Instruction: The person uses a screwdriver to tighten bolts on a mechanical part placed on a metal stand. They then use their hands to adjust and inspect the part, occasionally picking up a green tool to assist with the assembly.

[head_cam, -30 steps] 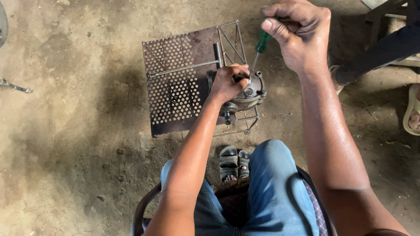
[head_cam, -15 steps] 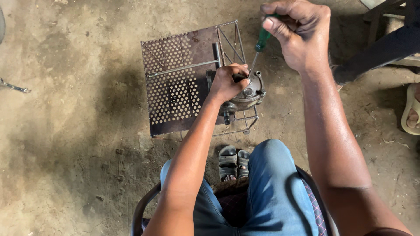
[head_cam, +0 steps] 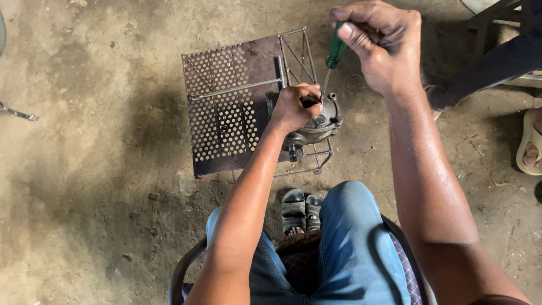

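My right hand [head_cam: 384,48] grips a green-handled screwdriver [head_cam: 335,53] held upright, its thin shaft running down to the top of a round grey metal motor part [head_cam: 324,121]. My left hand [head_cam: 293,107] rests closed on that part and steadies it. The part sits at the near right corner of a small rusty perforated metal stand [head_cam: 226,113] on a wire frame. A long metal rod tool [head_cam: 237,89] lies across the stand's top.
The stand is on a dusty concrete floor. My knees in blue jeans [head_cam: 333,248] and sandalled feet [head_cam: 302,209] are just below it. A wooden chair leg [head_cam: 485,62] and another person's sandalled foot [head_cam: 530,147] are at the right. A metal tool [head_cam: 17,113] lies far left.
My right hand has shifted slightly with the screwdriver, still upright over the part. My left hand stays on the part.
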